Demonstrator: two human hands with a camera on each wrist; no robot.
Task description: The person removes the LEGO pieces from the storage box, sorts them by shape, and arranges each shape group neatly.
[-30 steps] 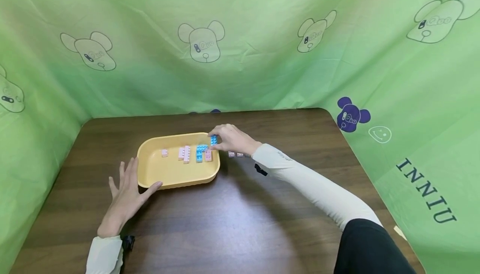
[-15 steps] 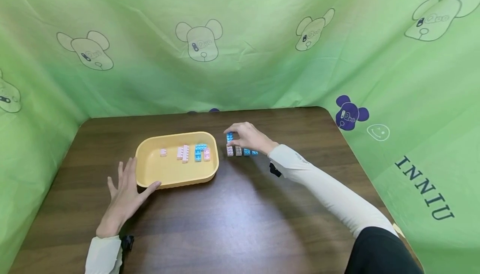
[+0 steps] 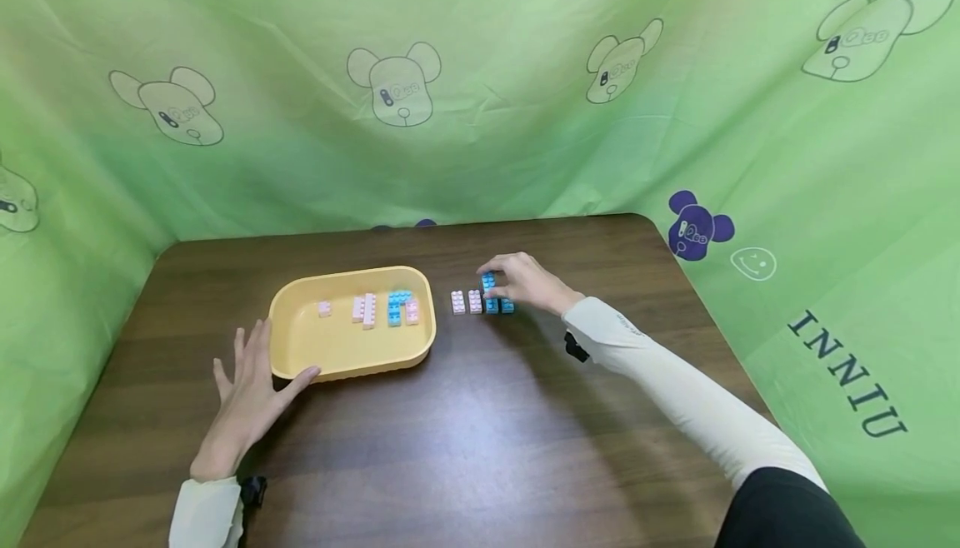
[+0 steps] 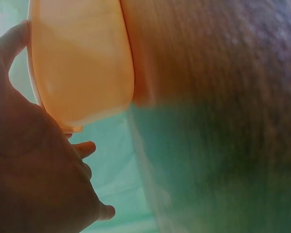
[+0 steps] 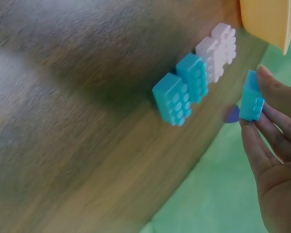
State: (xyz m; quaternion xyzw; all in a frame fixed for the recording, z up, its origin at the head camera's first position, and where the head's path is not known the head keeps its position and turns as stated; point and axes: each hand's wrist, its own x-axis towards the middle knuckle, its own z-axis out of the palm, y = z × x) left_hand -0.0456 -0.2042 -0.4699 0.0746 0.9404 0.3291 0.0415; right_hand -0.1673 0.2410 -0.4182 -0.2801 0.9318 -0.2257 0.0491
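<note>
My right hand (image 3: 531,283) pinches a blue toy brick (image 5: 251,97) between thumb and fingertips, held over the table beyond a row of bricks. That row holds two pale pink bricks (image 3: 467,302) on the left and two blue bricks (image 5: 179,87) on the right, set side by side. At the lower left corner of a yellow tray (image 3: 352,371), my left hand (image 3: 246,402) rests with fingers spread and straight, its thumb along the near rim. Inside the tray lie pink bricks (image 3: 364,311) and blue bricks (image 3: 394,310).
The brown wooden table (image 3: 450,465) carries the tray left of the brick row. A green printed curtain (image 3: 480,115) hangs behind and along both sides of it.
The right hand has carried the blue brick from the tray's right end rightward, past the pink bricks, to above the blue ones. The left hand has stayed at the tray.
</note>
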